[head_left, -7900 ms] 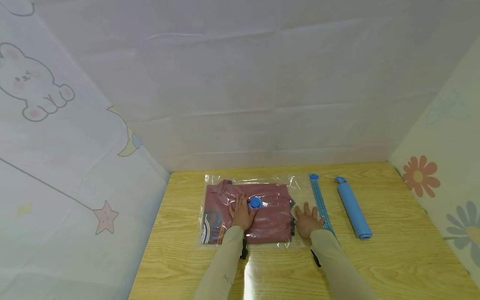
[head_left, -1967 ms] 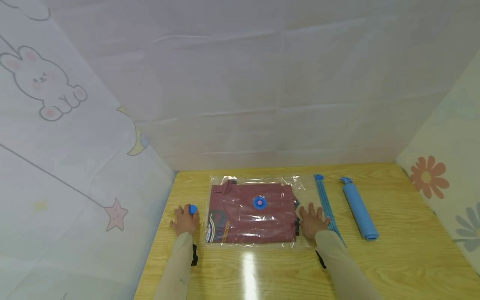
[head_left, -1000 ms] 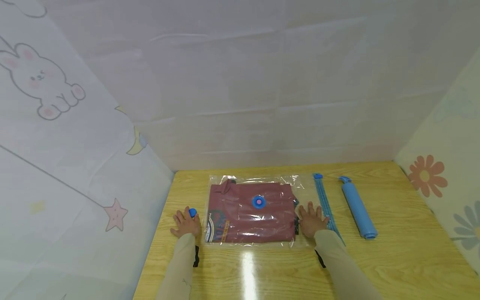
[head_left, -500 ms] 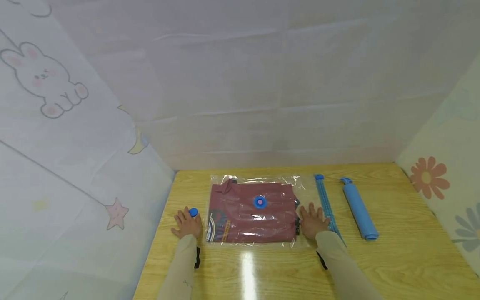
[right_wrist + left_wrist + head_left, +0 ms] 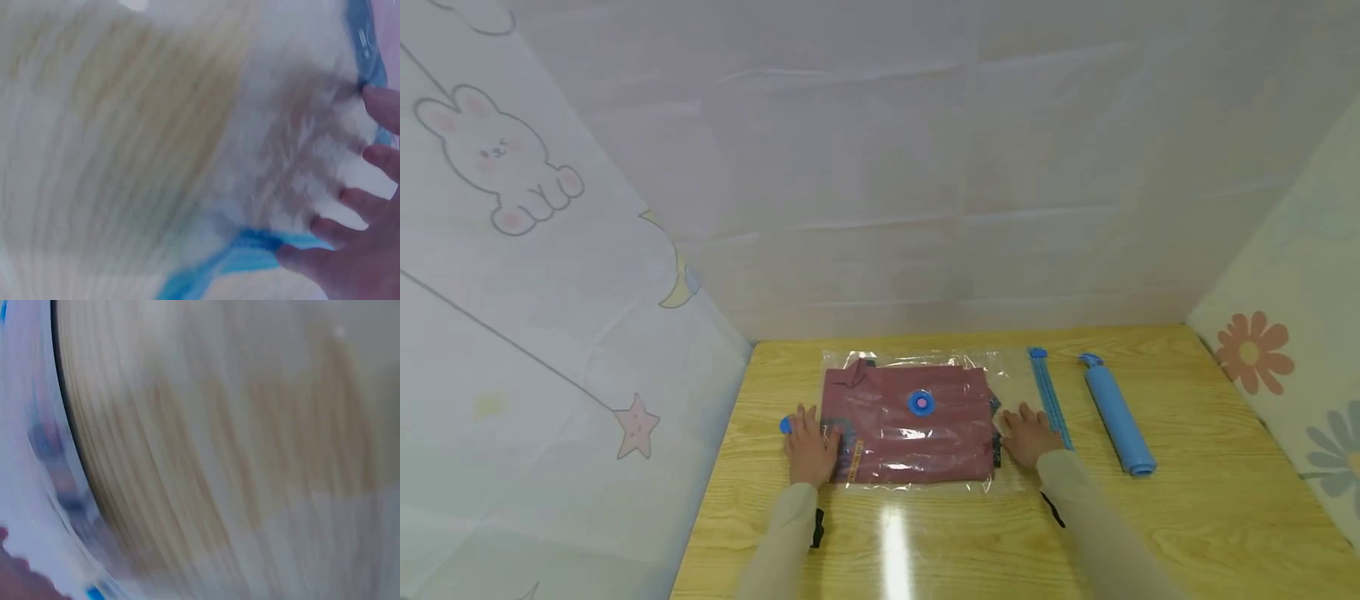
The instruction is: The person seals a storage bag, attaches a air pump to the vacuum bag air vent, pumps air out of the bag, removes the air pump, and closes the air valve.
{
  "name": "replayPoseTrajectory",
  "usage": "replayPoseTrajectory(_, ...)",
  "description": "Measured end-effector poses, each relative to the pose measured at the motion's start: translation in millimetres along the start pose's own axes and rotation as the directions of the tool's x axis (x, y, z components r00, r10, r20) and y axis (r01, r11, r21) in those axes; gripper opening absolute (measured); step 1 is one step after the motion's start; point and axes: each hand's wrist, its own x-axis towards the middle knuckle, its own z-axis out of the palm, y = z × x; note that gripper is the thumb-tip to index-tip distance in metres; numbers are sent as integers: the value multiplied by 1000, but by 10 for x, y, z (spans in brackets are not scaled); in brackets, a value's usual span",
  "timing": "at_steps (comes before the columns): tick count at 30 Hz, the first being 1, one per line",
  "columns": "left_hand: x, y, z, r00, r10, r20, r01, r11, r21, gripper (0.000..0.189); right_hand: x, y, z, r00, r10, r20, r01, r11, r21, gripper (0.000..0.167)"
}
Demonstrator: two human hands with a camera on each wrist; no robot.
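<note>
A clear zip storage bag (image 5: 1015, 375) lies flat on the table with a folded maroon garment (image 5: 951, 450) inside. On its top is a round blue valve (image 5: 921, 402) with a pink centre. The left hand (image 5: 810, 450) lies over the bag's left edge, fingers extended, hiding part of the garment's print. Beside those fingers sits the blue valve cap (image 5: 786, 425), partly hidden. The right hand (image 5: 1028, 437) rests with spread fingers on the bag's right end by the blue zip strip (image 5: 1049, 387). In the right wrist view, the right hand's fingers (image 5: 359, 203) are apart, holding nothing.
A blue hand pump (image 5: 1120, 417) lies on the wooden table (image 5: 970, 550) to the right of the bag. Patterned sheets close off the back and both sides. The left wrist view is blurred.
The blue cap, on the valve at first, is now off, on the table left of the bag. Within the last half second the left hand moved right from beside the cap onto the bag's edge.
</note>
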Motion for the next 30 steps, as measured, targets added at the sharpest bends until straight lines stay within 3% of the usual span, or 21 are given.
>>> replayPoseTrajectory(4,-131,272,117,982,172,82,-174,985,13,67,17,86,-117,998,-65,1,65,998,18,49)
replayPoseTrajectory(9,-249,445,246,952,235,194,-250,967,55,75,-30,291,-342,995,-35,-93,37,999,15,42)
replayPoseTrajectory(13,-270,471,325,946,221,239,-258,956,138,79,-129,533,-497,973,4,-230,-14,999,-41,38)
replayPoseTrajectory(18,-237,489,375,946,217,241,-251,960,121,79,-361,829,-642,925,119,-360,-136,990,-22,43)
replayPoseTrajectory(21,-225,508,386,944,223,243,-254,962,104,80,-498,959,-672,908,221,-356,-227,974,27,58)
replayPoseTrajectory(25,-208,551,367,944,211,255,-244,964,106,80,-612,1077,-668,905,315,-285,-306,949,78,79)
replayPoseTrajectory(30,-185,630,317,941,197,276,-222,973,60,80,-668,1160,-607,905,343,-253,-329,939,97,79)
